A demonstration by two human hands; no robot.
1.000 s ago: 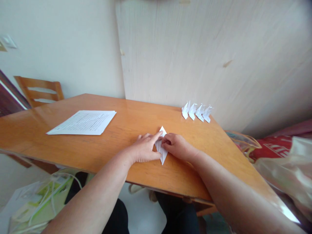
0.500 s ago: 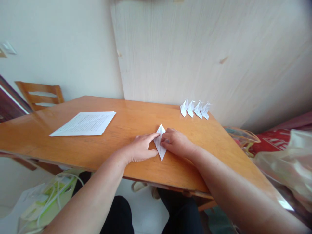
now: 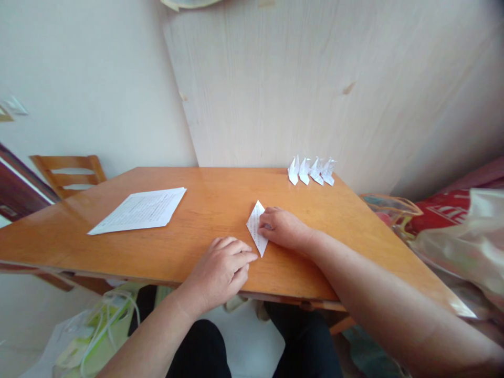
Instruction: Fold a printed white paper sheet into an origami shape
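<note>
A diamond-shaped folded sheet of printed paper [image 3: 255,223] lies on the wooden table in front of me. My right hand [image 3: 281,227] rests over its right side with curled fingers, pinching the edge there; the fingertips partly hide that side. Just below and left of the diamond, my left hand [image 3: 224,268] is held low with its fingers stretched out, their tips close to the paper's lower point. Nothing shows in that hand. Whether a fingertip touches the paper I cannot tell.
Several folded paper figures [image 3: 311,171] stand in a row at the far right of the table [image 3: 212,189]. A stack of printed sheets [image 3: 137,210] lies at left. A wooden chair [image 3: 71,170] stands beyond, and bags [image 3: 468,231] crowd the right side.
My left hand has come off the paper's left side and moved down toward me. My right hand stays at the paper's right edge. The camera view has shifted slightly.
</note>
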